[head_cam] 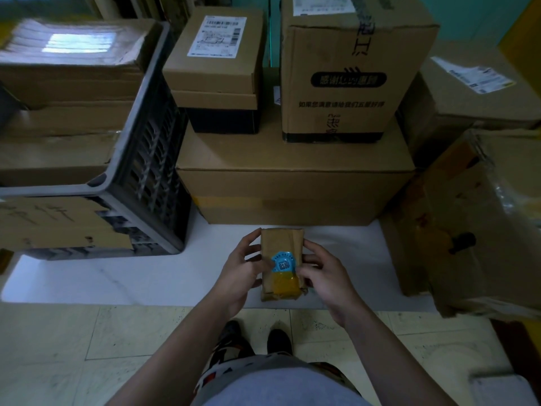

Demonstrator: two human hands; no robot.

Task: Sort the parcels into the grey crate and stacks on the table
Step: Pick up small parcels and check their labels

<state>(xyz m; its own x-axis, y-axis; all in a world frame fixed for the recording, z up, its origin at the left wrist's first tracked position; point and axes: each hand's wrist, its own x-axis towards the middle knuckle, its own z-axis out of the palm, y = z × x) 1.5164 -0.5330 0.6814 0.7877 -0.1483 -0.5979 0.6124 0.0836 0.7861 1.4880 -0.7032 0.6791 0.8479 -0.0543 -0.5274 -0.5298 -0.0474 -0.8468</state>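
A small brown parcel point(281, 244) with a round blue sticker and yellow tape sits at the front of the white table point(146, 273). My left hand point(238, 272) grips its left edge, thumb on top. Its right edge is held by my right hand point(323, 273), with fingers curled round it. The grey crate point(146, 159) stands at the left, holding flat cardboard parcels point(67, 83). Behind the small parcel a wide flat box point(292, 183) carries a labelled box point(215, 63) stacked on others and a tall printed box point(348, 71).
A large taped box point(462, 224) leans at the right table edge, with another labelled box point(474, 92) behind it. A cardboard sign point(52, 221) hangs on the crate front. Below the table edge are a tiled floor and my feet point(254, 338).
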